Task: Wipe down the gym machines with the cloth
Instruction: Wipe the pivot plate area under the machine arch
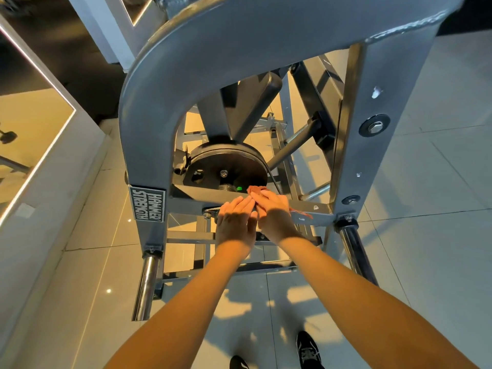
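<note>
A grey steel gym machine (149,107) with an arched frame fills the view, and a black round plate (226,166) sits inside it. Both my hands lie on its low horizontal crossbar (316,209). My right hand (271,211) presses a reddish-orange cloth (256,189) flat against the bar with straight fingers; cloth shows past the fingertips and a frayed bit at the wrist side. My left hand (235,218) lies flat beside it, fingers straight, touching the bar and the right hand.
Two chrome weight pegs (146,286) (355,251) stick out toward me at the frame's lower corners. A mirror wall (32,121) runs along the left. Pale floor tiles (431,198) spread to the right, and my black shoes (307,350) stand below.
</note>
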Tool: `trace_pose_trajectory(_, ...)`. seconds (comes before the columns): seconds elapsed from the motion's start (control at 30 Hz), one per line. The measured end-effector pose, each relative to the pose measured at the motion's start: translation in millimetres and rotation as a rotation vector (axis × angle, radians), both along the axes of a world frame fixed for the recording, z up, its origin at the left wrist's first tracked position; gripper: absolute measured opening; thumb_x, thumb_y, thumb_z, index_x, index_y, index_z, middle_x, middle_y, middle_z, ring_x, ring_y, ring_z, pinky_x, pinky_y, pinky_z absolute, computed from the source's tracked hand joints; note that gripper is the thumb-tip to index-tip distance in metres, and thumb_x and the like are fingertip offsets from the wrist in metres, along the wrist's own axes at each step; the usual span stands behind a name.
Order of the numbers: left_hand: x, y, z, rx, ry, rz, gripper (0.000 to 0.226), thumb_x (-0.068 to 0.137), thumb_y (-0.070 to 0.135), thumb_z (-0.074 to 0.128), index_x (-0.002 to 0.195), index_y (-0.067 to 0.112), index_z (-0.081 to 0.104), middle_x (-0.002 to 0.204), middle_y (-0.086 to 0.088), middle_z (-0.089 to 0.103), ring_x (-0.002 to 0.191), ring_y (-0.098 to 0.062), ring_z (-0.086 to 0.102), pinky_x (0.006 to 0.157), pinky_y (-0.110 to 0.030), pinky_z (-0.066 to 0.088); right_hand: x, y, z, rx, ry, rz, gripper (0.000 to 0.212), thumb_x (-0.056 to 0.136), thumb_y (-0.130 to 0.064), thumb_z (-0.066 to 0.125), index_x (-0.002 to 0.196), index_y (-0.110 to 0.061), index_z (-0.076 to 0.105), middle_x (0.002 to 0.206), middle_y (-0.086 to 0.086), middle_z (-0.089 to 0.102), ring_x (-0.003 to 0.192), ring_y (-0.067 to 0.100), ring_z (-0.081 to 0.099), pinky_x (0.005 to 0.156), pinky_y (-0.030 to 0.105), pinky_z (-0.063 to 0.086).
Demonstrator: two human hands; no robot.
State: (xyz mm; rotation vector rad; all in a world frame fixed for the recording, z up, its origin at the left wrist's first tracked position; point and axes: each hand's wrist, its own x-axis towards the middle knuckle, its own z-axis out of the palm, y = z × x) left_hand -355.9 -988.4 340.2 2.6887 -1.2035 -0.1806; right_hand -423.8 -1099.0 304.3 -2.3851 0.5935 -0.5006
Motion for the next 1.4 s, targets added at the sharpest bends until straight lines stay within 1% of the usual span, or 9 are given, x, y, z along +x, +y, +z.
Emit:
trace_pose_trajectory(0.1,2,3,4,-0.006,0.015,-0.029,0.047,0.108,0.038,0.04,0.152,0.023,0.043,0.16,0.001,0.039,0.149,-0.021,0.033,0.124,-0.035,0.018,-19,-17,9,-0.017,0.077,-0.046,0.049,0.094,-0.017,0.059,0.143,-0.023,0.055,0.148,-0.004,0.053,0.14,0.016,0.043,0.118,0.038,0.03)
trace_pose_trajectory(0.27,5,6,2,0.014,0.022,-0.042,0.048,0.109,0.037,0.037,0.155,0.022,0.038,0.163,0.001,0.034,0.151,-0.02,0.029,0.124,-0.034,0.015,-8,-24,-5,-0.147,0.262,-0.179,0.039,0.095,-0.015,0.059,0.134,-0.015,0.059,0.136,0.007,0.058,0.127,0.028,0.05,0.107,0.043,0.038)
trace_pose_trajectory(0.4,5,5,5,0.027,0.064,-0.026,0.049,0.109,0.036,0.037,0.156,0.024,0.034,0.165,0.002,0.029,0.153,-0.02,0.024,0.125,-0.035,0.014,5,-11,-7,0.073,0.036,0.042,0.051,0.094,-0.014,0.066,0.143,-0.011,0.054,0.144,0.007,0.055,0.136,0.026,0.046,0.115,0.043,0.036)
trace_pose_trajectory(0.57,10,15,4,0.073,0.083,-0.052,0.05,0.109,0.04,0.032,0.157,0.027,0.031,0.167,0.005,0.023,0.153,-0.021,0.023,0.122,-0.033,0.022,-37,-38,-39,0.373,0.006,-0.16,0.106,0.067,-0.065,0.079,0.143,0.0,0.044,0.126,0.007,0.051,0.111,0.01,0.052,0.107,0.034,0.045)
trace_pose_trajectory(0.7,10,15,2,0.076,0.148,-0.02,0.05,0.109,0.042,0.028,0.158,0.029,0.027,0.166,0.005,0.023,0.152,-0.022,0.024,0.12,-0.036,0.028,-31,-36,-9,0.445,-0.028,-0.184,0.044,0.099,-0.026,0.063,0.139,-0.008,0.055,0.122,0.007,0.062,0.111,0.017,0.06,0.087,0.006,0.047)
trace_pose_trajectory(0.87,14,25,9,0.094,0.092,0.025,0.05,0.11,0.037,0.024,0.159,0.024,0.022,0.164,0.004,0.018,0.151,-0.018,0.013,0.124,-0.035,0.019,7,-10,34,0.292,-0.234,-0.022,0.023,0.095,-0.022,0.063,0.117,-0.016,0.063,0.117,0.005,0.056,0.107,0.009,0.056,0.091,0.009,0.045)
trace_pose_trajectory(1.03,11,22,13,0.121,0.12,0.049,0.052,0.11,0.037,0.023,0.159,0.021,0.02,0.167,0.003,0.014,0.154,-0.016,0.008,0.125,-0.031,0.009,-2,-2,11,0.116,-0.178,0.123,0.056,0.093,-0.049,0.057,0.12,0.0,0.068,0.119,0.017,0.065,0.111,0.026,0.061,0.1,0.027,0.049)
trace_pose_trajectory(1.27,3,26,18,0.11,0.144,0.007,0.053,0.111,0.035,0.024,0.161,0.02,0.016,0.169,0.004,0.007,0.155,-0.016,0.004,0.125,-0.03,0.007,-29,-38,4,0.183,0.006,-0.219,0.028,0.101,-0.02,0.049,0.116,-0.021,0.072,0.109,0.01,0.067,0.102,0.029,0.063,0.091,0.039,0.053)
trace_pose_trajectory(1.4,0,31,5,0.047,0.202,0.081,0.061,0.103,0.055,0.02,0.153,0.024,0.033,0.158,0.001,0.036,0.143,-0.021,0.038,0.112,-0.026,0.033,7,-1,23,0.243,-0.126,0.038,0.028,0.104,-0.016,0.053,0.128,-0.01,0.066,0.125,0.012,0.062,0.115,0.021,0.058,0.098,0.02,0.048)
